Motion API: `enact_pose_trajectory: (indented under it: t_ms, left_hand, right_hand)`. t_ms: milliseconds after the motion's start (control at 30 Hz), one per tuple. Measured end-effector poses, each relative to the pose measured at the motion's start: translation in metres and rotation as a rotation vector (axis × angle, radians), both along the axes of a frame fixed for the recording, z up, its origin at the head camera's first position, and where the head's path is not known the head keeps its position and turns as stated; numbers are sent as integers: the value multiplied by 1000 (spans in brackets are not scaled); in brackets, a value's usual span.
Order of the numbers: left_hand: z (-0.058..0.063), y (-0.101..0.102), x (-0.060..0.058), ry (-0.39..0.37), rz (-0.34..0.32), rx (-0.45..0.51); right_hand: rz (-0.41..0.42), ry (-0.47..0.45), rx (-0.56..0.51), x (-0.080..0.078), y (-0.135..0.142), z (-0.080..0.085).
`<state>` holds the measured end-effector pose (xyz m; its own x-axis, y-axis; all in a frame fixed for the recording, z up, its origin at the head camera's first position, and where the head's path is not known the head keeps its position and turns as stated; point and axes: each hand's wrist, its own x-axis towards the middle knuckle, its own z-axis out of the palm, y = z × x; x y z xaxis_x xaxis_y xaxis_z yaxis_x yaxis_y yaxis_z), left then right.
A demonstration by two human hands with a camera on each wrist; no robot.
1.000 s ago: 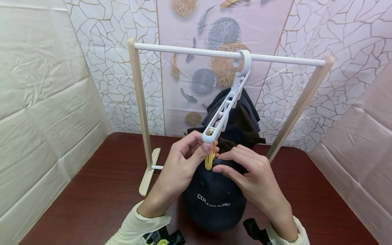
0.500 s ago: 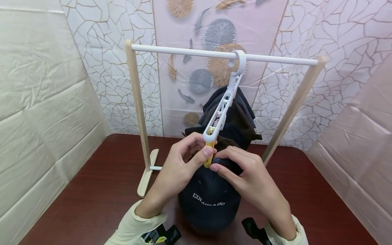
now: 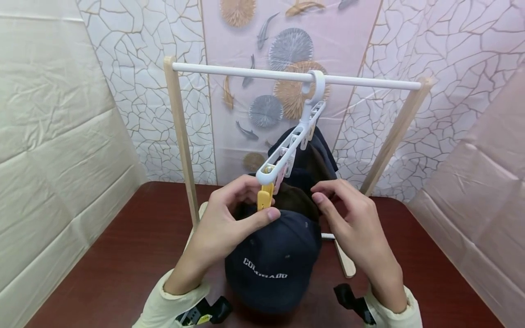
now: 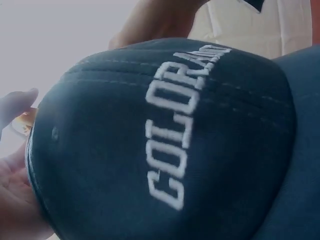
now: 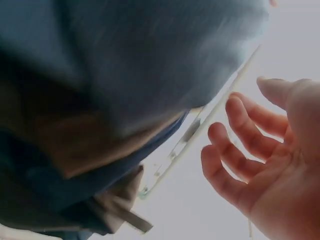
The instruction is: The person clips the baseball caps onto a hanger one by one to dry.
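A dark navy baseball cap (image 3: 270,264) with white COLORADO lettering hangs at the front end of a white multi-clip hanger (image 3: 287,146). Above its crown is a yellow clip (image 3: 265,197). My left hand (image 3: 221,228) is around this clip: its straight thumb crosses in front of the lower end, and the fingers lie behind, partly hidden. A gap shows between that thumb and the fingers (image 4: 17,195) in the left wrist view. My right hand (image 3: 352,218), apart from the navy cap, holds nothing; its loosely bent fingers (image 5: 250,135) are spread in the right wrist view.
More dark caps (image 3: 316,155) hang behind, from the same hanger. The hanger hooks over the white rod (image 3: 242,72) of a wooden-legged rack (image 3: 180,136). A dark red table (image 3: 135,255) lies below, with fabric walls around it.
My right hand has let go of the cap by the clip and moved right. The hanger's front end has swung left together with the clip, the cap and my left hand. My left thumb has straightened.
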<state>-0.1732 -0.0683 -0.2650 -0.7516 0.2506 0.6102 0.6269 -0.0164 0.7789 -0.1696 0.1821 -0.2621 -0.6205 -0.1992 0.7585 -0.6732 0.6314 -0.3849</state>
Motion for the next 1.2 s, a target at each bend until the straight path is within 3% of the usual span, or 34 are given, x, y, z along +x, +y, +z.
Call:
enact_pose_trajectory:
  t_ms: [200,333,467,700,833,967,1100,1200]
  left_hand:
    - [5,-12,2,-26,51,-25]
    - [8,-20,1,-56,75,-13]
    - [11,-33,-2,-90,143,-22]
    - [16,-57,-8,-110,323,-76]
    - [18,-68,-10,-156,404,-39]
    - [17,-74,-16,-151,459,30]
    - [13,-76,-24,-111,512,108]
    - [10,-77,-31,-94,533,157]
  right_hand:
    - [-126,9,-54,-17,20,-6]
    - [-216,-23,-101,-25,37,-10]
    - [-269,-85,-154,-34,50,-14]
    - [-286,-297,-125,-47,56,-19]
    - [-326,-354,-119,-53,55,-20]
    - [-320,-411,-105,-56,55,-22]
    - [-260,-429,-124,-61,51,-28]
    - [-255,-381,-139,-64,45,-33]
